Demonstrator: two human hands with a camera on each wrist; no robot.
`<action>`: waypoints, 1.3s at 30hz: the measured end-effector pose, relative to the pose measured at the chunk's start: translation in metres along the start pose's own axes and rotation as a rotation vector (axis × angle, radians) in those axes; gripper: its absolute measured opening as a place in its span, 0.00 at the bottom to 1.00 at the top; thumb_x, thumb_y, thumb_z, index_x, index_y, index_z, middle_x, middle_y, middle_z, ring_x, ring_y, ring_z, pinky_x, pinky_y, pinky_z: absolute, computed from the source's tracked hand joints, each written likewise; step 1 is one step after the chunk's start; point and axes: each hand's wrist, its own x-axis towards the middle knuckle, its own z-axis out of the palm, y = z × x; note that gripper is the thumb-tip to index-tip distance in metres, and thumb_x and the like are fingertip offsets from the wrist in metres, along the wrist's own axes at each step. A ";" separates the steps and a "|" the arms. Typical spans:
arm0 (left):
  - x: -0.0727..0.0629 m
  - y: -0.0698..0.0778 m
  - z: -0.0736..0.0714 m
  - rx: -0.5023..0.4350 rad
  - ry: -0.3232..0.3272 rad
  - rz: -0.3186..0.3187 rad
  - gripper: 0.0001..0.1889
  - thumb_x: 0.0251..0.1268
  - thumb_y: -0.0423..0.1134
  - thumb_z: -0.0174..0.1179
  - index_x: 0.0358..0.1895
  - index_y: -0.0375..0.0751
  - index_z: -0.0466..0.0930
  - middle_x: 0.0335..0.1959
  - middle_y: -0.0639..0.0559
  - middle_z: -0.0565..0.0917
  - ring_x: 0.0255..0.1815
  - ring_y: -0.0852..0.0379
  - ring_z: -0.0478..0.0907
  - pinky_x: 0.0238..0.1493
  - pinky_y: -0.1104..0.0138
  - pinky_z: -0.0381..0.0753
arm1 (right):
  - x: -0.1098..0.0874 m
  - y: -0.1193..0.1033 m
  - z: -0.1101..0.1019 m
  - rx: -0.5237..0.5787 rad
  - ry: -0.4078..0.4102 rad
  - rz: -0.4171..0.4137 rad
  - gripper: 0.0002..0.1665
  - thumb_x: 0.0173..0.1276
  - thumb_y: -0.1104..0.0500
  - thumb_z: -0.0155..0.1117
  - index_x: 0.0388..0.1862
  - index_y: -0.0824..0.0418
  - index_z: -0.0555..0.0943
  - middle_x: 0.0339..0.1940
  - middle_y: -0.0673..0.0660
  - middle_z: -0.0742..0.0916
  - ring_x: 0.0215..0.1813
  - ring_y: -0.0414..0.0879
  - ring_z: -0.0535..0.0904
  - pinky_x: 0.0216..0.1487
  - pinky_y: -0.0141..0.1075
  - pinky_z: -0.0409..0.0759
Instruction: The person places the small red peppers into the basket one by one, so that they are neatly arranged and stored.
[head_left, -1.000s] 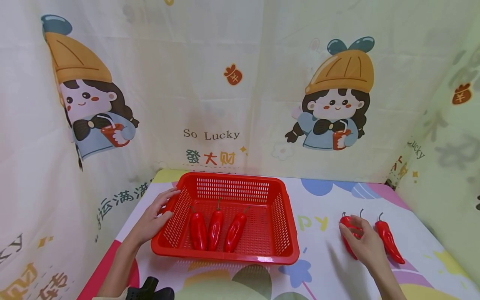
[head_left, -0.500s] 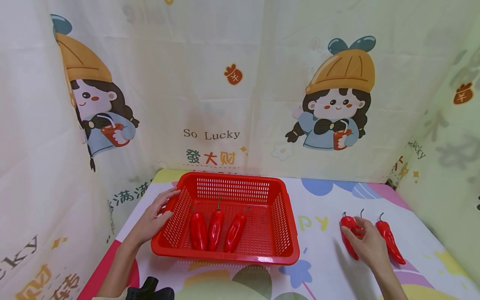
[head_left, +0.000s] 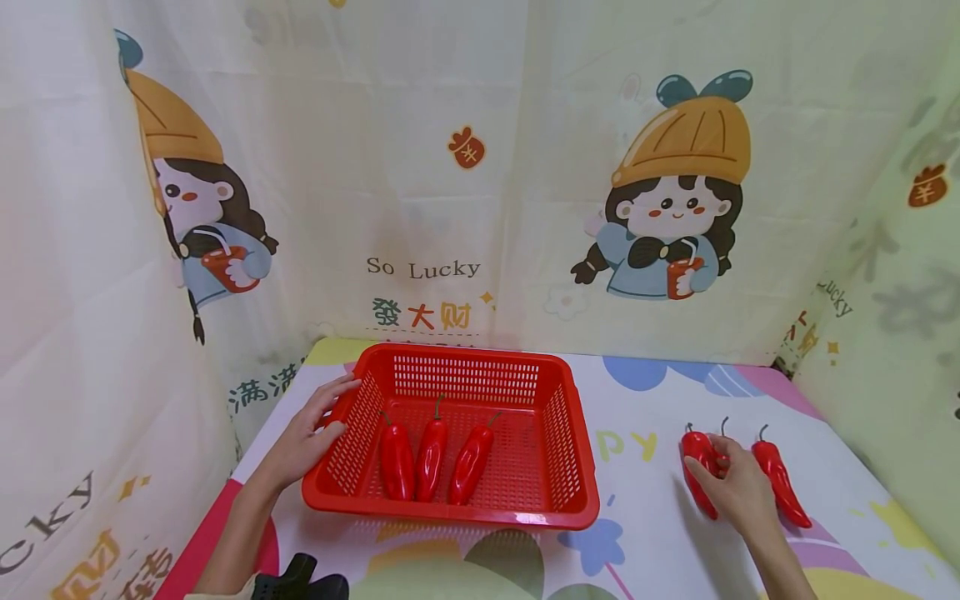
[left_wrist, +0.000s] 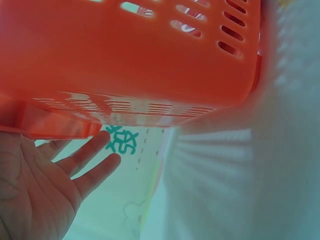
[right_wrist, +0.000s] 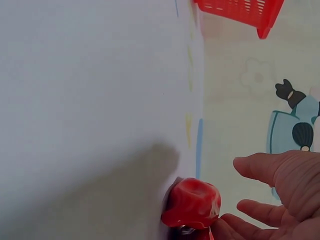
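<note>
My left hand (head_left: 303, 437) rests at the left rim of a red plastic basket (head_left: 517, 518), fingers extended along its outside. In the left wrist view those fingers (left_wrist: 97, 175) are spread and fairly straight below the basket wall. Three red chili peppers (head_left: 430, 458) with green stems lie side by side in the basket. On the table to the right, my right hand (head_left: 738, 492) hovers over a row of three more. It covers most of the middle pepper, beside the left pepper (head_left: 697, 471) and right pepper (head_left: 780, 483). The right wrist view shows its thumb and fingers apart, near a pepper (right_wrist: 192, 205).
A patterned cloth covers the table (head_left: 637, 533). Printed curtains (head_left: 525, 208) hang behind it and at both sides. A black strap device (head_left: 300, 579) shows at the left wrist.
My right hand has shifted slightly right, uncovering more of the left pepper on the table. The left curtain has swung a little to the right. My left hand and the basket stay put.
</note>
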 end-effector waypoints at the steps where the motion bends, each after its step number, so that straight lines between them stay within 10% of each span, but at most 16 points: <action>1: 0.000 0.000 0.000 0.000 0.000 0.000 0.38 0.65 0.28 0.61 0.78 0.48 0.62 0.80 0.44 0.58 0.66 0.33 0.70 0.41 0.59 0.90 | 0.000 0.000 0.000 -0.002 -0.004 -0.003 0.47 0.66 0.52 0.72 0.72 0.76 0.62 0.63 0.80 0.73 0.60 0.74 0.72 0.46 0.56 0.87; 39: 0.000 -0.001 0.002 0.026 0.007 -0.001 0.37 0.65 0.28 0.61 0.77 0.47 0.64 0.81 0.44 0.57 0.68 0.33 0.68 0.42 0.59 0.90 | -0.001 0.006 0.011 -0.013 -0.020 0.000 0.46 0.65 0.55 0.72 0.71 0.78 0.62 0.63 0.82 0.74 0.58 0.74 0.75 0.48 0.56 0.87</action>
